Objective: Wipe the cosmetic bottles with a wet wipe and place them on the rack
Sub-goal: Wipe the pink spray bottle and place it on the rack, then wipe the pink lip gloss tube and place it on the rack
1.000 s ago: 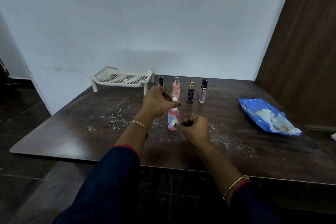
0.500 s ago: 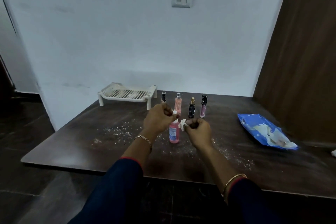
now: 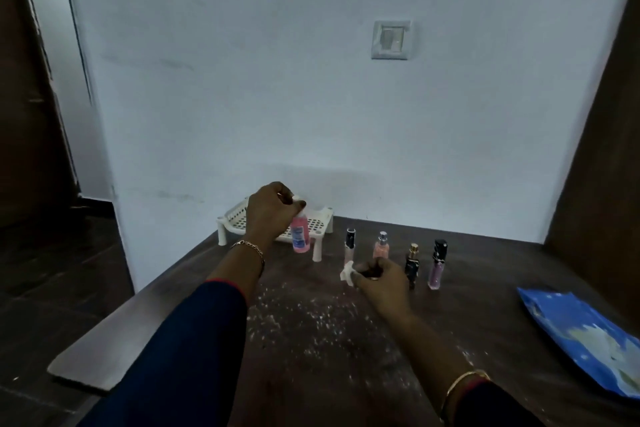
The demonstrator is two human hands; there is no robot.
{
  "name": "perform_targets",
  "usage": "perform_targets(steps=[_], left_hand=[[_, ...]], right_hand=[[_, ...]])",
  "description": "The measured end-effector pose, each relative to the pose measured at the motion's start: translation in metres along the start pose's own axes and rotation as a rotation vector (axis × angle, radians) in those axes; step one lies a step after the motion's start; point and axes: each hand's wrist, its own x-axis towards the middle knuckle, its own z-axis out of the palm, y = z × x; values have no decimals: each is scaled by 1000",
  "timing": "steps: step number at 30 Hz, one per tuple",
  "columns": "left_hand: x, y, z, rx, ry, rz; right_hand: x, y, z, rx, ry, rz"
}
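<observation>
The left hand (image 3: 270, 215) was curled round the top of a pink bottle (image 3: 300, 236), which was gripped near its white cap and held upright. The bottle was seen against the front edge of the white perforated rack (image 3: 232, 218) at the back left of the table (image 3: 346, 374); whether it touched the rack could not be told. The right hand (image 3: 381, 282) was held low over the table with its fingers curled, and a small crumpled wet wipe (image 3: 347, 273) was pinched at its fingertips.

Just behind the right hand, four bottles were lined up in a row, all upright: a slim bottle with a black cap (image 3: 349, 246), a peach spray bottle (image 3: 381, 247), a dark bottle with a gold top (image 3: 412, 263) and a lilac bottle with a black cap (image 3: 437, 265). White specks (image 3: 311, 315) were scattered over the dark wood between the arms. A blue wipes packet (image 3: 581, 336) was laid flat near the right edge, well apart from the bottles.
</observation>
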Motion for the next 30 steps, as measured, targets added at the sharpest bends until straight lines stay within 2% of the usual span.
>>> perform_targets(steps=[11,18,25,30], left_hand=[[83,-15,48,78,-44,5],[85,-35,77,141,-79,-2],[90,-31,75,200,-143,-25],[78,0,72,383,-72,-21]], right_hand=[[36,6,44,36,-60,-79],[42,23,46,68,-73,-31],[42,29,42,92,-78,74],[34,24,19,48,-61,67]])
